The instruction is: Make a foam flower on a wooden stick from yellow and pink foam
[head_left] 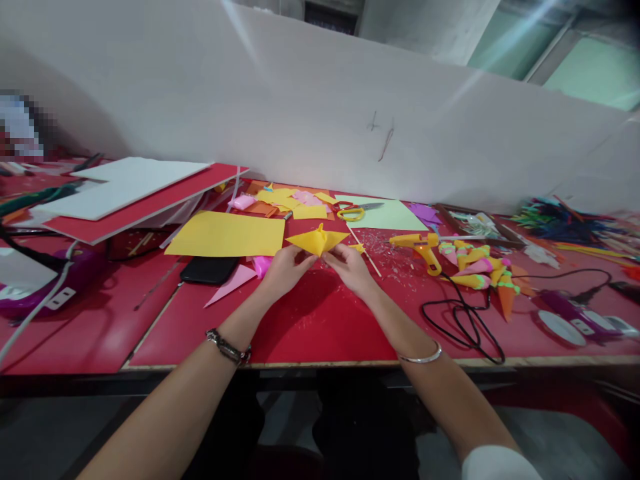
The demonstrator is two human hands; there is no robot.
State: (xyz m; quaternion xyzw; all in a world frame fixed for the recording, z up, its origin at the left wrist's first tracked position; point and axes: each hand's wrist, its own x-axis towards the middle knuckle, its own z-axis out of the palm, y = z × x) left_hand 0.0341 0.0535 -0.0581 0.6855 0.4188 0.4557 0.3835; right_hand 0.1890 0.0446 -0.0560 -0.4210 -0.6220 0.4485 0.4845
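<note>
Between both hands, above the red table, is a folded piece of yellow paper with two pointed sides and a raised peak in the middle. My left hand pinches its lower left edge, fingers closed. My right hand grips the lower right edge in the same way. Some fingertips are hidden behind the paper. Beyond my left hand lies a flat yellow sheet, partly over a black phone-like object. A pink paper triangle is near my left wrist. A thin white stick lies beyond my right hand.
A yellow glue gun with a black cord lies to the right, beside several small paper cones. Scissors rest on a pale green sheet. Stacked boards overhang the left side; a purple power strip sits far right.
</note>
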